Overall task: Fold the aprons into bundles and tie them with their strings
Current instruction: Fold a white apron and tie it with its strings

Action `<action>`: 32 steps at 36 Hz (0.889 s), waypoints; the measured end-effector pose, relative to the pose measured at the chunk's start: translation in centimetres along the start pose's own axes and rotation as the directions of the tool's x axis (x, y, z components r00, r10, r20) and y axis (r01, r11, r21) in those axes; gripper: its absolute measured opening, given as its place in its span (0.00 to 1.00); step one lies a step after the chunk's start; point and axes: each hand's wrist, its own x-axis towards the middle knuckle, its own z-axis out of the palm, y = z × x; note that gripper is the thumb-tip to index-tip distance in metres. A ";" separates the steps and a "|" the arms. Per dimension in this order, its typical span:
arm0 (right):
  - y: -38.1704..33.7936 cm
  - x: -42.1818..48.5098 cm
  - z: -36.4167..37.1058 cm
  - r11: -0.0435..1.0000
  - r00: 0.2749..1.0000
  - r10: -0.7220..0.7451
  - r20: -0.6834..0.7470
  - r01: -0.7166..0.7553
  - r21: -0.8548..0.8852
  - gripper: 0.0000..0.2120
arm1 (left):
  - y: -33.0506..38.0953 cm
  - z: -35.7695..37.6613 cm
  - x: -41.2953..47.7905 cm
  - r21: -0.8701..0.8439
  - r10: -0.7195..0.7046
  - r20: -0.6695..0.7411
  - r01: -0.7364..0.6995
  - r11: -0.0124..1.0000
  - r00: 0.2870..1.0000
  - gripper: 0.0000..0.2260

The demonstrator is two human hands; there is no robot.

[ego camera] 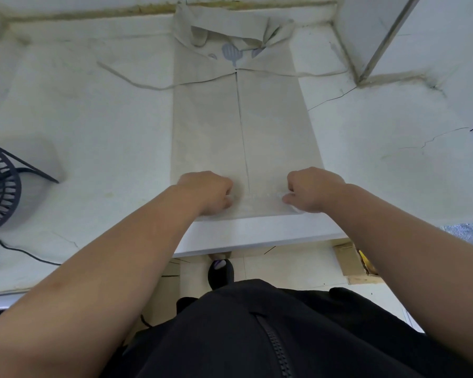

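A beige apron (pixel 271 126) lies on the white table (pixel 93 132) as a long narrow strip, its two sides folded in to meet along a middle seam. Its neck strap and a blue utensil print sit at the far end. Thin strings (pixel 137 83) trail off to the left and right near the top. My left hand (pixel 208 192) and my right hand (pixel 311 189) are curled over the near hem, each gripping it at a corner, where the cloth is bunched into a small roll between them.
A black wire fan (pixel 0 186) stands at the table's left edge with its cable trailing toward me. A white panel (pixel 393 36) rises at the back right. Below the table edge are my dark jacket, a shoe and a cardboard box (pixel 352 263).
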 end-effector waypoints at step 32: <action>6.5 -1.9 4.3 0.718 0.953 0.244 -0.182 -0.051 0.694 0.14 | 4.4 4.3 0.8 -0.478 -0.139 -0.281 -0.012 0.878 0.950 0.14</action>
